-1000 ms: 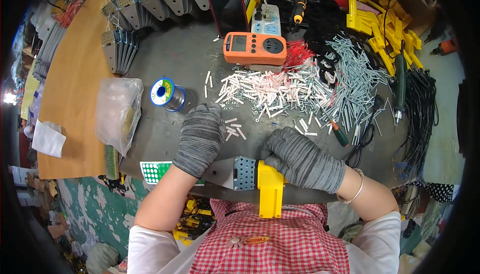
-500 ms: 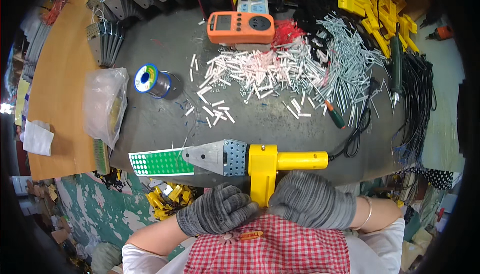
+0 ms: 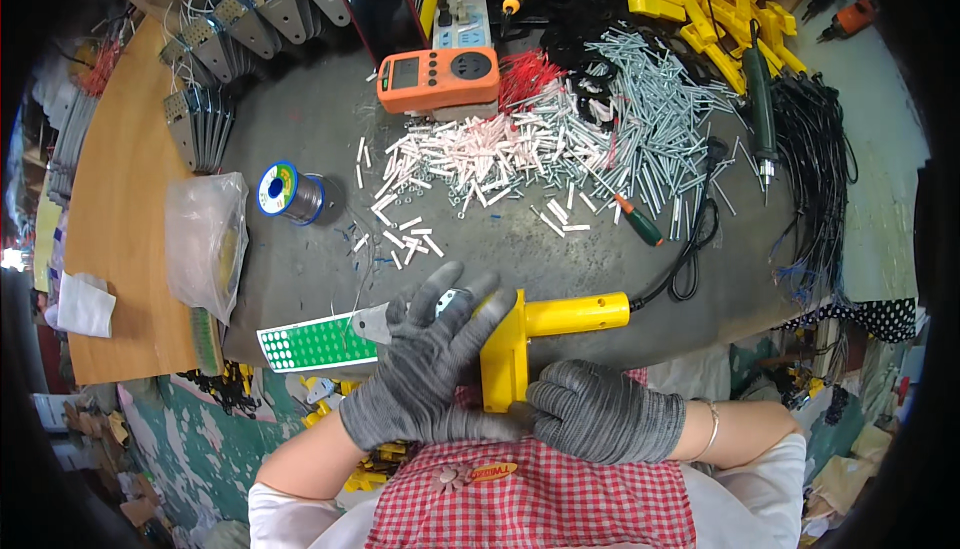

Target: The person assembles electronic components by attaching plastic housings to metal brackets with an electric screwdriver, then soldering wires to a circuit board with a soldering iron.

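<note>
A pipe-welding iron with a yellow handle (image 3: 575, 315) lies across the near edge of the table, its yellow foot (image 3: 505, 369) pointing toward me. My left hand (image 3: 425, 364), in a grey striped knit glove, lies spread over the iron's metal plate (image 3: 371, 325) and hides most of it. The left thumb stretches toward the end of the foot. My right hand (image 3: 600, 411), gloved alike, is closed beside the lower end of the foot; whatever its fingers pinch is hidden. A green-and-white label strip (image 3: 320, 342) sticks out left of the plate.
Behind are a solder spool (image 3: 290, 194), an orange multimeter (image 3: 438, 80), a phone (image 3: 382, 9) and heaps of white tubes (image 3: 460, 149) and metal rods (image 3: 655, 99). A screwdriver (image 3: 640, 221) lies near the power cord (image 3: 685, 264). Metal plates (image 3: 200, 129) stand at far left.
My left hand has gone from curled beside the foot to spread over the metal plate. The right hand has shifted slightly left and down. The view has moved, showing more of the phone.
</note>
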Motion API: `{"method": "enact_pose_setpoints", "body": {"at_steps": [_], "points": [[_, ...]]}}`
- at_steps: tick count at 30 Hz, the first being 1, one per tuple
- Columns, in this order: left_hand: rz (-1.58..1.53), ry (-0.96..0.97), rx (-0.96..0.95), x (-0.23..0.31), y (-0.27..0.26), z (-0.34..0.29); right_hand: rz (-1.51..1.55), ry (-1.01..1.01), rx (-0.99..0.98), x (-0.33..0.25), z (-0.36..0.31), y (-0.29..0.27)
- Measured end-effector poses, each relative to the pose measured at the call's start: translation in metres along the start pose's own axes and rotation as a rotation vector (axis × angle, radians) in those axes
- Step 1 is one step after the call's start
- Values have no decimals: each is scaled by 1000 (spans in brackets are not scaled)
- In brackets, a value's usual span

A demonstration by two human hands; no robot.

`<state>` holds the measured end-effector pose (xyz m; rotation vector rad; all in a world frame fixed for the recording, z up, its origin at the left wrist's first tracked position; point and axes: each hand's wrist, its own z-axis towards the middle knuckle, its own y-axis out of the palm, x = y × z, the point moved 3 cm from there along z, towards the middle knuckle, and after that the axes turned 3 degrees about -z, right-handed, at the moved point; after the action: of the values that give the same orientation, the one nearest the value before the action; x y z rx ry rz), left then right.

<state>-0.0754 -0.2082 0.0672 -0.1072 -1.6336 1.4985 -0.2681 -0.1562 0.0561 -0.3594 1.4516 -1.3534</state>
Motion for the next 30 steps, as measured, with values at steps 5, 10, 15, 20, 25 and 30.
{"method": "enact_pose_setpoints", "body": {"at_steps": [5,10,15,20,25,30], "points": [[303,359,18,-21,-1,27,-44,-19,135,0,-8,1],[526,427,25,-45,10,126,-36,171,205,26,-32,-5],[635,410,-71,-53,33,149,-335,261,432,40,-45,-19],[147,327,-108,-21,40,138,-355,311,395,55,-45,-22],[-308,267,-379,-1,42,134,-352,306,410,70,-47,-16],[-319,260,-437,-7,47,137,-288,231,433,80,-53,-16]]}}
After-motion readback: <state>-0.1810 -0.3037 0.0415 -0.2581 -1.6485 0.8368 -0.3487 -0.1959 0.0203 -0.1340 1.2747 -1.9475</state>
